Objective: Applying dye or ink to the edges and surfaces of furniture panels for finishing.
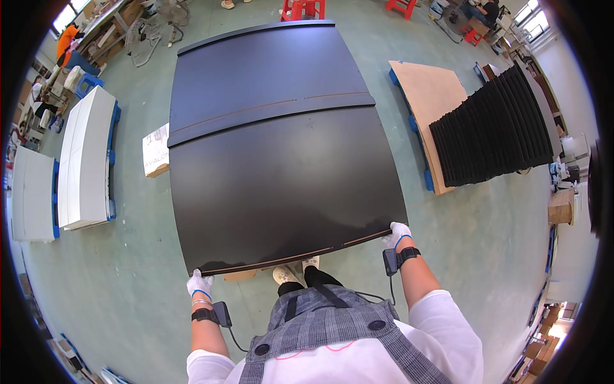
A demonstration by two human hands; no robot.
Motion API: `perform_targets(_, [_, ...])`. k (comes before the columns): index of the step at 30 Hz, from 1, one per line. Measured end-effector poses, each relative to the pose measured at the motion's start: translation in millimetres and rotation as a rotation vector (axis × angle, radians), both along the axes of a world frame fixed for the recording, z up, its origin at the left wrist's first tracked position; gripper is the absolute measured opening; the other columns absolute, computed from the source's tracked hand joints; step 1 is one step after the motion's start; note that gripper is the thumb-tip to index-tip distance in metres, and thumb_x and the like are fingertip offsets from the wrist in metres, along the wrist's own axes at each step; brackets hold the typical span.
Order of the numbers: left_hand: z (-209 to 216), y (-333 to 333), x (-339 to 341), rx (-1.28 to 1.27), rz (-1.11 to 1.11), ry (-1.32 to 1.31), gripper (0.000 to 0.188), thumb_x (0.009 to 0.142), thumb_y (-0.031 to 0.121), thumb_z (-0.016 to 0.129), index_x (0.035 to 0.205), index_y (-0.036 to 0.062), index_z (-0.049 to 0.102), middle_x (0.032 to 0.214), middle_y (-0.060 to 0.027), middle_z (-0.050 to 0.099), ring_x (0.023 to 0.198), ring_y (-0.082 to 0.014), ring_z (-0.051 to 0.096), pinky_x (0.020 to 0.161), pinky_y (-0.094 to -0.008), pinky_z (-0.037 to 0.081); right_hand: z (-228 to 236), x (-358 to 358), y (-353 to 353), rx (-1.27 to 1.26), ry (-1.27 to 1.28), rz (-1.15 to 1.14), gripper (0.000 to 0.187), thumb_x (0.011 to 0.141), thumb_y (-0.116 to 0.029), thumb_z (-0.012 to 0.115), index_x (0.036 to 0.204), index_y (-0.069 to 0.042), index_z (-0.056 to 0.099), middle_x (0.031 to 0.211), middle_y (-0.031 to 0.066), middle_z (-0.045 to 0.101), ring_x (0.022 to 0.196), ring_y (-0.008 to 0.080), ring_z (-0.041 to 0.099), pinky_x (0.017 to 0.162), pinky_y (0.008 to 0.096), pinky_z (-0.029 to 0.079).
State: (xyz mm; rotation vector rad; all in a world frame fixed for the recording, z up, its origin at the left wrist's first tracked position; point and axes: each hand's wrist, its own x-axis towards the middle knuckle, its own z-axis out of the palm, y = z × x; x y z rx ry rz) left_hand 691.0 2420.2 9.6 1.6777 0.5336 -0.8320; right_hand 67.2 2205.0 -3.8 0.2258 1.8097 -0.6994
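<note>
A large dark brown panel [281, 179] lies flat in front of me, on top of a stack of similar dark panels [256, 70]. My left hand [199, 284], in a white glove, grips the near left corner of the top panel. My right hand [398, 234], also gloved, grips its near right corner. Each wrist wears a black strap with a small device. My feet show just below the panel's near edge.
White panels on blue pallets [86, 160] stand at the left. At the right, a row of black ribbed pieces [495, 128] rests on a tan board [432, 96]. A small cardboard box [155, 150] sits by the stack. Red stools [304, 9] and people at benches are far back.
</note>
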Motion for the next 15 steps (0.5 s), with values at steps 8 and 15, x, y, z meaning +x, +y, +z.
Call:
perform_targets(8, [-5, -1, 17, 0.165, -0.043, 0.017, 0.027, 0.090, 0.014, 0.060, 0.106, -0.0064, 0.054, 0.096, -0.0191, 0.061, 0.080, -0.0364, 0.064, 0.070, -0.0501, 0.056, -5, -12, -10, 0.045, 0.036, 0.227, 0.040, 0.096, -0.029, 0.050, 0.126, -0.002, 0.048, 0.121, 0.0258, 0.055, 0.102, 0.0438, 0.057, 0.082, 0.0565, 0.048])
perform_targets(15, [10, -38, -5, 0.660, -0.633, -0.358, 0.056, 0.084, 0.036, 0.065, 0.118, -0.0064, 0.053, 0.112, -0.0248, 0.059, 0.102, -0.0336, 0.059, 0.086, -0.0422, 0.050, -72, -130, -5, -0.145, 0.203, 0.770, 0.027, 0.093, -0.029, 0.056, 0.105, -0.005, 0.058, 0.093, 0.0192, 0.060, 0.072, 0.0332, 0.056, 0.060, 0.0472, 0.047])
